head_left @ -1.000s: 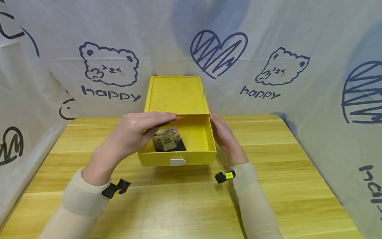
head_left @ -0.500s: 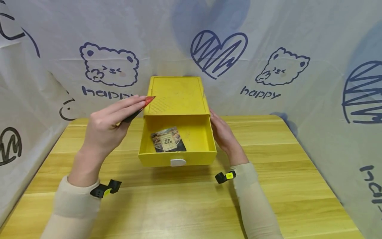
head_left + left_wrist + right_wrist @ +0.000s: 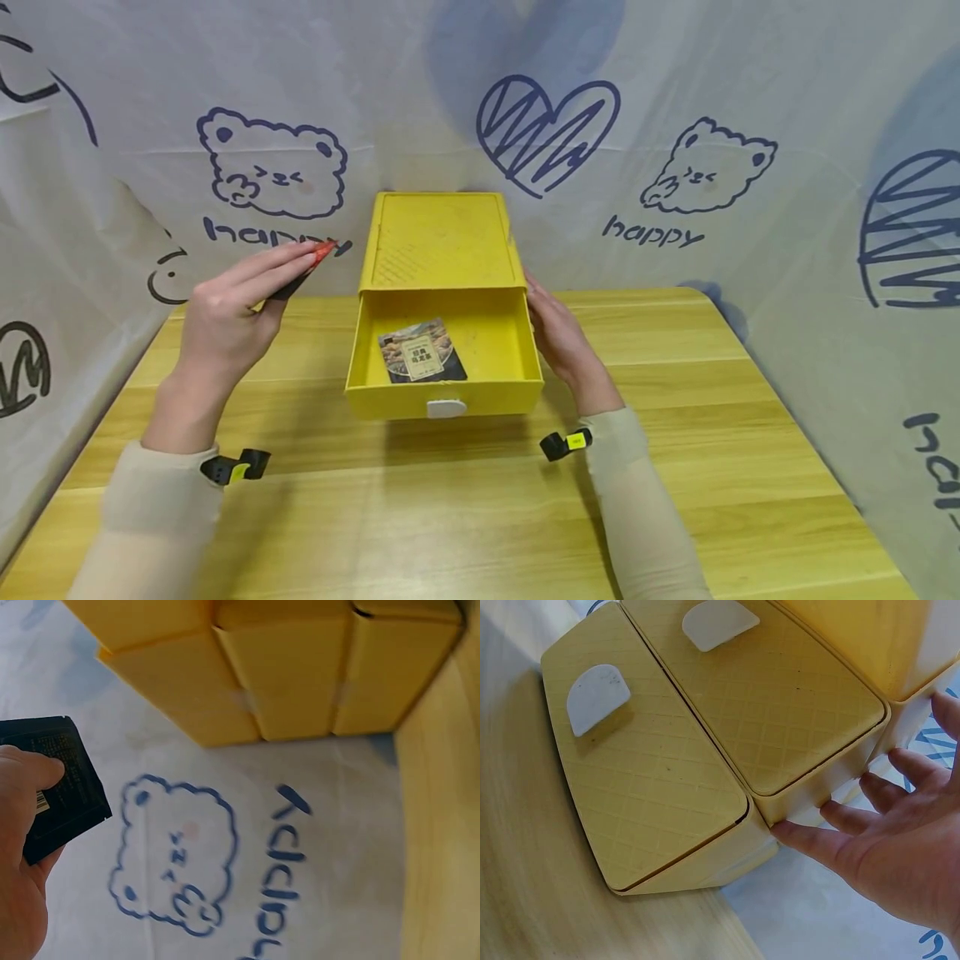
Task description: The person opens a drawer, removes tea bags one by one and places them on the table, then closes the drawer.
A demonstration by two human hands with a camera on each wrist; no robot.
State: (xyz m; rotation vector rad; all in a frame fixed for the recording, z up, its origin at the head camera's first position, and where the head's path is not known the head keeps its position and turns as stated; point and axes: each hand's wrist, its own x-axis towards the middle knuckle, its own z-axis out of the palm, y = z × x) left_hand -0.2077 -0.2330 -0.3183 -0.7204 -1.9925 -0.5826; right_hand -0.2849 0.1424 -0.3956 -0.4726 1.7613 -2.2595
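A yellow drawer cabinet (image 3: pixel 442 237) stands at the back of the table, its top drawer (image 3: pixel 491 346) pulled out. In that drawer lies a square tea packet (image 3: pixel 422 354) with a printed picture and label. To the left of the cabinet, my left hand (image 3: pixel 228 317) pinches a second packet, a flat black sachet (image 3: pixel 75 784) between thumb and fingers; small print and a barcode show on it in the left wrist view. My right hand (image 3: pixel 900 832) rests its extended fingertips along the cabinet's right side.
Two lower drawers, the middle one (image 3: pixel 780 712) and the bottom one (image 3: pixel 649 791), are closed and have white handles. A white cloth backdrop (image 3: pixel 420 100) with drawn bears and hearts rises behind the wooden table (image 3: pixel 450 517).
My left hand has moved from over the open drawer out to the left, carrying the black sachet with it. The other packet stays in the drawer, and my right hand keeps its place.
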